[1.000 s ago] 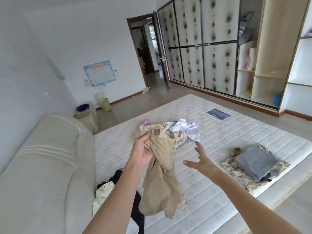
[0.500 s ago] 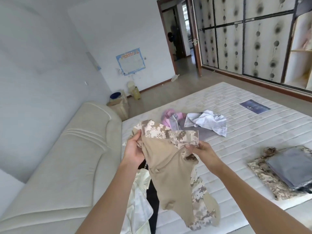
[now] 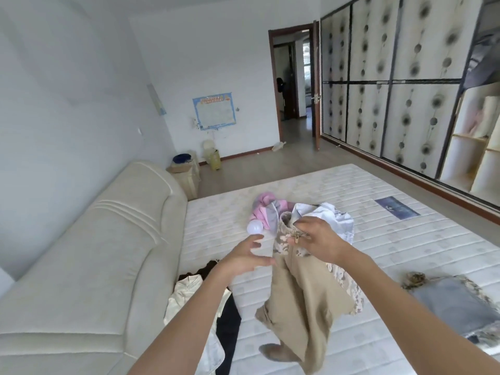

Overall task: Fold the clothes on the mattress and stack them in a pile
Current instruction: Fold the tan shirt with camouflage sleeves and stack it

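My right hand (image 3: 318,240) grips the camouflage collar of a tan garment (image 3: 303,304) that hangs down over the white mattress (image 3: 405,244). My left hand (image 3: 243,257) is just left of it, fingers spread and holding nothing. Behind the hands lies a loose heap with a pink-and-grey piece (image 3: 263,209) and a white shirt (image 3: 334,220). A white bulb-like ball (image 3: 255,227) sits by the pink piece. A folded pile (image 3: 457,304), grey on camouflage, lies at the right edge. Cream and black clothes (image 3: 213,315) lie near my left forearm.
A cream padded headboard (image 3: 102,244) runs along the mattress's left side. A small nightstand (image 3: 185,174) and a yellow bin (image 3: 213,159) stand by the far wall. A blue label (image 3: 397,208) is on the mattress. Wardrobe doors line the right wall, and the room door is open.
My left hand has let go of the garment's collar and opened. The right hand alone now holds it, and the garment hangs narrower. The camera has tilted up.
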